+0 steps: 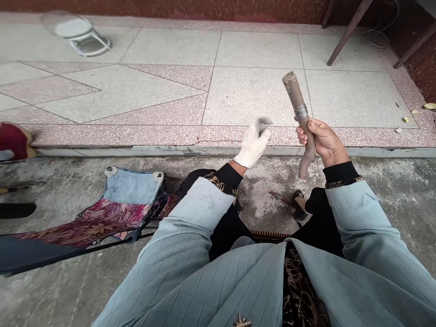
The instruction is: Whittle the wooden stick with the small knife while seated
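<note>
My right hand [322, 138], bare, is closed around a brown wooden stick [295, 93] with a bend near its lower end. Silvery wire is wound in a tight band [301, 111] just above my fingers. The stick's upper end looks rough and pale, and it tilts a little to the left. A white knitted glove covers my left hand [254, 141], which is held to the left of the stick, apart from it. Its fingers curl, with a gap between thumb and forefinger, and nothing shows in them.
A low tiled step [248, 100] runs across in front, above rough concrete [68, 290]. A fabric folding chair [116, 213] stands at my left. A white stool [81, 34] is far left. Wooden legs [349, 32] stand far right. A thin reddish object [281, 197] lies near my foot.
</note>
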A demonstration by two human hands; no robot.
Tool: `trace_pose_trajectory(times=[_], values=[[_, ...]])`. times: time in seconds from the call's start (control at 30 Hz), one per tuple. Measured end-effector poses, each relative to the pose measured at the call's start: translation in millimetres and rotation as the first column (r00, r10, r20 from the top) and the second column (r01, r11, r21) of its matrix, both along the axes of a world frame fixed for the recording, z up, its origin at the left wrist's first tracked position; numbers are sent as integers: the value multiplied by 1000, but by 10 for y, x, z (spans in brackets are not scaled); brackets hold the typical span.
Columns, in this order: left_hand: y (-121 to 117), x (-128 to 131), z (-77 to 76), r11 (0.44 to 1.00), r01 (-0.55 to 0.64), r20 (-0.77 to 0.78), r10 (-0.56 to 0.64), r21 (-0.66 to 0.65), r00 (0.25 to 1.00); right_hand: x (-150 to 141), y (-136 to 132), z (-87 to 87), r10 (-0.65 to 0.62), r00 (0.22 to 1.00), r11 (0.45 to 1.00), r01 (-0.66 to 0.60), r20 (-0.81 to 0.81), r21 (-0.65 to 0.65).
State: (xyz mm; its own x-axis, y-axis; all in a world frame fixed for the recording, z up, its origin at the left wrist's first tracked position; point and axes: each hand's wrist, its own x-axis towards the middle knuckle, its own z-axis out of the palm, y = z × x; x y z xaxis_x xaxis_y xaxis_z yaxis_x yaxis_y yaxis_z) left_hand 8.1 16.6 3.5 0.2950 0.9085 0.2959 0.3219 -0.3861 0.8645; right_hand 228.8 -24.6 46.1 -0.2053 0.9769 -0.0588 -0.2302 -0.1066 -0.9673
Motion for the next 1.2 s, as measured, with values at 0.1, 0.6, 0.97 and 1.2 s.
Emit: trace_pose_trajectory(times=[0.1, 0.6, 0.97, 1.2], values=[[33, -50, 2, 997, -68, 21, 69, -40, 997, -46, 5, 6, 20, 1000, 1000, -20, 5, -8], [-6, -151, 155, 981, -57, -94, 75, 183, 993, -216, -70, 213, -80, 993, 996, 77, 84, 44], [-202, -147, 187, 812, 375, -460, -151, 446, 875, -109, 217, -193, -294, 745, 947, 312, 598, 77], [-125, -216, 310, 934, 201, -298, -109, 295, 948, 78, 2, -175, 224, 526, 974, -160, 821, -163]])
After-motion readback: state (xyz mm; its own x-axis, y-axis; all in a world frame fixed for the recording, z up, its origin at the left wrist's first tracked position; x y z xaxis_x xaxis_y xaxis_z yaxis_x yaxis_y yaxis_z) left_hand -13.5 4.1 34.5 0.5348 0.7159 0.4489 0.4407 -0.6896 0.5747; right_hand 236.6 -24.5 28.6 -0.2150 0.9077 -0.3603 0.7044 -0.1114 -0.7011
